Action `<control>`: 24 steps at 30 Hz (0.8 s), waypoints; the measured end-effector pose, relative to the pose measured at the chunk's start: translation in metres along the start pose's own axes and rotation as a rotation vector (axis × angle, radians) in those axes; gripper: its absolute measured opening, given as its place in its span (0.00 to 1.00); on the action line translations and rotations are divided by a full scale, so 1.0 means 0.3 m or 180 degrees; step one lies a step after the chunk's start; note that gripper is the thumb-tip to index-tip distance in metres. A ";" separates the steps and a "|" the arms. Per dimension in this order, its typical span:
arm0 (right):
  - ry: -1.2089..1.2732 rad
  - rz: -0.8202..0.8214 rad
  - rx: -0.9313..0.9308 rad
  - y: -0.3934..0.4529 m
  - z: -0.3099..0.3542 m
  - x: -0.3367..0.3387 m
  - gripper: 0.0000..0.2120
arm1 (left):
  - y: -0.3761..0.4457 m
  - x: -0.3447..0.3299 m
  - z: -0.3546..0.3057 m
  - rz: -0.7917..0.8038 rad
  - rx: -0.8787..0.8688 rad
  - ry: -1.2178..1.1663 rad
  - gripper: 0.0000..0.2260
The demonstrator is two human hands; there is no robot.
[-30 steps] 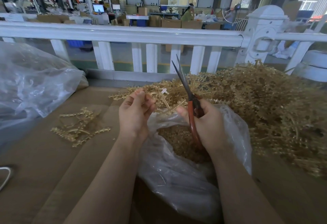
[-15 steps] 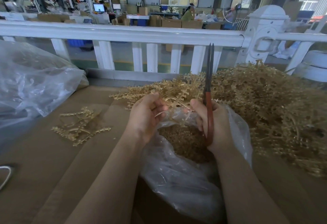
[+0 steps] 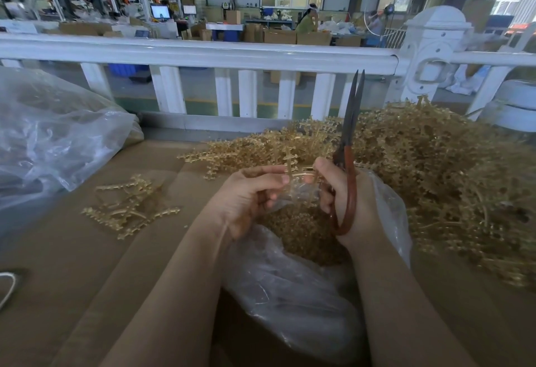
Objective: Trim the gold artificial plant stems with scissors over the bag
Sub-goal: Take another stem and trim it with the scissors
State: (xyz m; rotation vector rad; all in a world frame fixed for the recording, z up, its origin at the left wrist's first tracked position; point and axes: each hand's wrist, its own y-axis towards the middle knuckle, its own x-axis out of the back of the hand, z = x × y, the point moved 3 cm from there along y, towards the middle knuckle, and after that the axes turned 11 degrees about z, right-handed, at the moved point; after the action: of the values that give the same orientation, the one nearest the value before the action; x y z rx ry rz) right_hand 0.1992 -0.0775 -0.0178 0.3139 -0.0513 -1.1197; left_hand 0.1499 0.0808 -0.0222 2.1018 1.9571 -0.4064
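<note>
The left hand (image 3: 249, 195) and right hand (image 3: 342, 192) hide most of the gold stem (image 3: 290, 163) between them. The heap (image 3: 452, 181) at 3 o'clock blurs and runs off-frame.

Scissors (image 3: 348, 146): dark grey blades, rust-red handles. Pile of stems (image 3: 429, 169) at three o'clock: gold throughout, studded with small knobs; the loose stems (image 3: 127, 207) at nine o'clock are of the same gold. Bag (image 3: 290, 288): clear, milky plastic, gold-brown trimmings seen inside. Table (image 3: 72, 265): plain brown cardboard. Railing (image 3: 203, 55) at twelve o'clock: white.
</note>
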 end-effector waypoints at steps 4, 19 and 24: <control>-0.0178 -0.0016 -0.0002 -0.014 0.017 -0.002 0.12 | -0.002 -0.001 0.005 0.0093 0.0123 0.0439 0.11; -0.0199 0.0165 0.0044 0.025 -0.032 -0.019 0.15 | 0.014 0.030 -0.008 -0.0824 -0.0549 0.0011 0.06; -0.0331 0.0272 -0.0021 0.027 -0.043 -0.030 0.08 | 0.017 0.015 -0.005 -0.0593 -0.0564 0.0086 0.06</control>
State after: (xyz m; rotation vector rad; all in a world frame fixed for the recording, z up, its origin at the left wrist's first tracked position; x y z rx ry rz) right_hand 0.2050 -0.0635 -0.0268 0.2452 -0.1518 -1.0506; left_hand 0.1552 0.0854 -0.0225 1.8344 2.1276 -0.2292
